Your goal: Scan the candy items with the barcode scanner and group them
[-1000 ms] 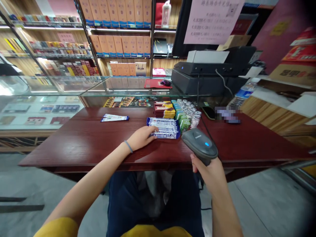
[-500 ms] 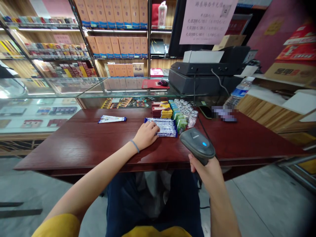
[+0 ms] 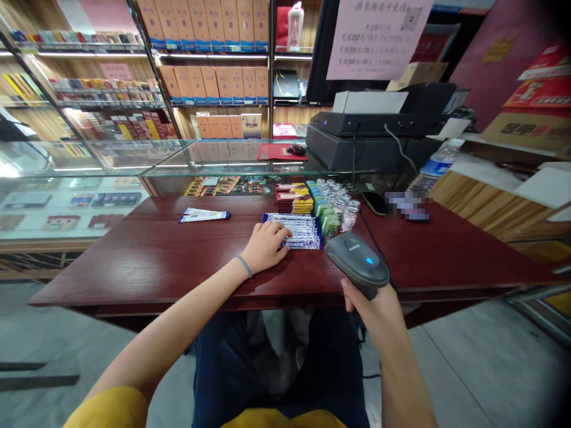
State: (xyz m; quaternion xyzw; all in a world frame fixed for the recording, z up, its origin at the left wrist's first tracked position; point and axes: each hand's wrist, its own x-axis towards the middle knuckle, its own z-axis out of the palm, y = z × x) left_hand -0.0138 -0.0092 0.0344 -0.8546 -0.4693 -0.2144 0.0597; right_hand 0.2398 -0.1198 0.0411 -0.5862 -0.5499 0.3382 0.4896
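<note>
My left hand (image 3: pixel 266 246), a blue band at its wrist, lies over a row of blue-and-white snack packets (image 3: pixel 302 232) on the dark red table. Its fingers are apart and touch the left part of the row; none is lifted. My right hand (image 3: pixel 373 306) grips a dark grey barcode scanner (image 3: pixel 357 261), a blue light glowing on its top, above the table's front edge. Farther left lie a few similar packets (image 3: pixel 204 215). Behind the row are red-and-yellow packets (image 3: pixel 294 199), and beside it stand green packs (image 3: pixel 330 224) and small clear jars (image 3: pixel 350 215).
A phone (image 3: pixel 375 203) and a water bottle (image 3: pixel 432 166) are at the right. Beyond the table runs a glass counter (image 3: pixel 214 157) with a mouse (image 3: pixel 296 150) and a dark machine (image 3: pixel 370 145). A cable (image 3: pixel 377 246) runs behind the scanner.
My left hand has shifted very slightly right and down on the packets. The scanner stays in my right hand, nearly still; the whole view has drifted a little.
</note>
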